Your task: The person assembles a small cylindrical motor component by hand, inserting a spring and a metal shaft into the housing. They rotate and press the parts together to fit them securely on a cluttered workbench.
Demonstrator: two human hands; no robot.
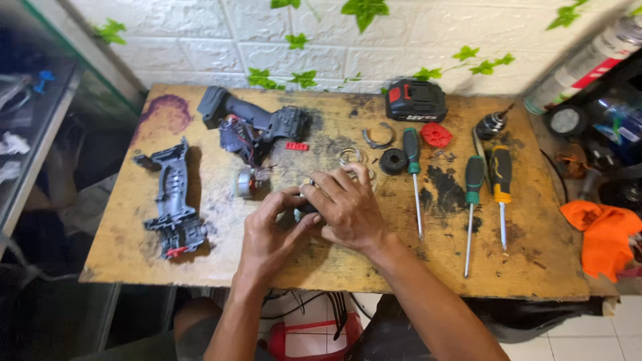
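Both your hands, left hand (271, 230) and right hand (344, 207), pinch a small dark part (306, 206) mid-table; grip slips and it could roll off the front edge or into the screwdrivers (468, 200)

Worn wooden tabletop (200, 261), both hands at centre front, dark plastic drill housing half (172, 200) at left, three long-shafted screwdrivers (472, 200) at right, black-and-red battery pack (416, 100) behind them, crumpled orange cloth (605, 234) at far right edge.
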